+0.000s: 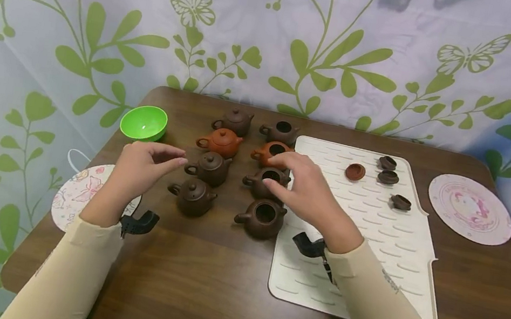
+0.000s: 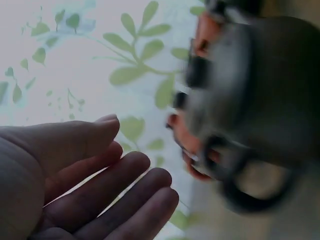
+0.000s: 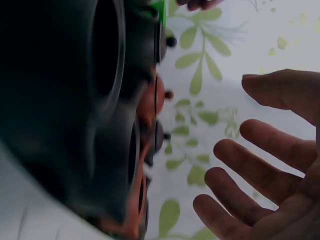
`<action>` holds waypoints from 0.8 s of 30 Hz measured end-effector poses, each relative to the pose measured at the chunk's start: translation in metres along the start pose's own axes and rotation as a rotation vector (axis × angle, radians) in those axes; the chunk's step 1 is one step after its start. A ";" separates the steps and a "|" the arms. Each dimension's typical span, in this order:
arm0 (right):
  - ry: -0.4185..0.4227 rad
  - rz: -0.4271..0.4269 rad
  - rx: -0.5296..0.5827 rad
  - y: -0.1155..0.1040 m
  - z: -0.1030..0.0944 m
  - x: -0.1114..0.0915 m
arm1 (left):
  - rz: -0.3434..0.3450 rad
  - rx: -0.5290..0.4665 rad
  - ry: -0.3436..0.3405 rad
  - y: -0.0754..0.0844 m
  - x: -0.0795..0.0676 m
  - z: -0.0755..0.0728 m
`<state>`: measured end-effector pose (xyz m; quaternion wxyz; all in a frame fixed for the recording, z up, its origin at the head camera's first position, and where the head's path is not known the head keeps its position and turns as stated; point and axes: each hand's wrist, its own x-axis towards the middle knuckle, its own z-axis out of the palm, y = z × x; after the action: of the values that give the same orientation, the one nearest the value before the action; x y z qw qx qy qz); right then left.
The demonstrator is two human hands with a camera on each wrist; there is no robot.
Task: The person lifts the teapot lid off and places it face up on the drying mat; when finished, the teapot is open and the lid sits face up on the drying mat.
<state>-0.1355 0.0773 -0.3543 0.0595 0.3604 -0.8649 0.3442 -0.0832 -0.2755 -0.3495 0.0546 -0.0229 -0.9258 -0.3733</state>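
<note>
Two columns of small teapots stand on the table. The left column wears its lids: an orange lidded teapot [image 1: 222, 143] and three dark brown ones, the nearest a dark lidded teapot [image 1: 193, 198]. In the right column an orange teapot [image 1: 267, 154] and three dark ones, such as the front dark teapot [image 1: 260, 225], are uncovered. My left hand [image 1: 143, 164] hovers left of the lidded column, its fingers loosely bent and holding nothing. Above the uncovered teapots and the mat's edge is my right hand [image 1: 305, 188], also holding nothing, fingers apart in the right wrist view.
On the white ribbed mat [image 1: 317, 277] lie an orange lid [image 1: 355, 172] and three dark lids, one a dark lid [image 1: 401, 203]. A green bowl [image 1: 144, 123] stands back left. A patterned round mat [image 1: 71, 196] lies left, a pink round mat [image 1: 470, 209] right.
</note>
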 end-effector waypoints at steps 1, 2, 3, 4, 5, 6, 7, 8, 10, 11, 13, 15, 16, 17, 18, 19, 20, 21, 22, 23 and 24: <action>-0.032 -0.027 -0.005 -0.007 0.005 0.005 | -0.015 -0.002 0.005 -0.005 -0.006 0.001; -0.067 -0.054 -0.015 -0.014 0.011 0.010 | -0.028 -0.001 0.011 -0.011 -0.012 0.002; -0.100 -0.079 -0.026 -0.020 0.016 0.014 | -0.042 -0.004 0.014 -0.016 -0.016 0.004; -0.137 -0.104 -0.040 -0.027 0.021 0.019 | -0.056 -0.004 0.014 -0.020 -0.020 0.005; -0.169 -0.134 -0.057 -0.033 0.027 0.023 | -0.067 -0.009 0.014 -0.023 -0.023 0.006; -0.200 -0.159 -0.075 -0.039 0.032 0.027 | -0.076 -0.010 0.013 -0.027 -0.026 0.007; -0.226 -0.187 -0.101 -0.044 0.037 0.031 | -0.078 -0.009 0.014 -0.030 -0.028 0.008; -0.247 -0.220 -0.133 -0.048 0.043 0.035 | -0.076 -0.009 0.014 -0.033 -0.029 0.009; -0.276 -0.278 -0.210 -0.057 0.055 0.043 | -0.069 -0.021 0.006 -0.038 -0.031 0.011; -0.287 -0.304 -0.247 -0.060 0.062 0.047 | -0.062 -0.030 -0.003 -0.040 -0.032 0.013; -0.297 -0.349 -0.321 -0.066 0.074 0.054 | -0.043 -0.043 -0.027 -0.045 -0.033 0.015; -0.301 -0.384 -0.389 -0.071 0.085 0.059 | -0.018 -0.055 -0.049 -0.049 -0.033 0.018; -0.305 -0.398 -0.416 -0.072 0.090 0.060 | -0.003 -0.058 -0.055 -0.051 -0.033 0.019; -0.308 -0.407 -0.433 -0.073 0.095 0.061 | 0.013 -0.056 -0.057 -0.053 -0.033 0.021; -0.310 -0.414 -0.452 -0.073 0.099 0.062 | 0.026 -0.053 -0.056 -0.054 -0.032 0.022; -0.314 -0.416 -0.465 -0.073 0.103 0.062 | 0.037 -0.048 -0.053 -0.055 -0.032 0.023; -0.316 -0.416 -0.469 -0.073 0.106 0.062 | 0.045 -0.043 -0.051 -0.056 -0.032 0.024; -0.319 -0.414 -0.467 -0.073 0.109 0.061 | 0.047 -0.042 -0.050 -0.056 -0.032 0.025; -0.317 -0.409 -0.461 -0.073 0.112 0.060 | 0.046 -0.044 -0.050 -0.057 -0.033 0.025; -0.312 -0.398 -0.447 -0.073 0.114 0.060 | 0.044 -0.044 -0.052 -0.057 -0.033 0.026; -0.305 -0.387 -0.432 -0.073 0.116 0.058 | 0.040 -0.044 -0.052 -0.058 -0.034 0.027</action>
<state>-0.1132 -0.0672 -0.3809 0.0686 0.5444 -0.8325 0.0770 -0.0569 -0.2984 -0.4122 0.0375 -0.0522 -0.9179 -0.3916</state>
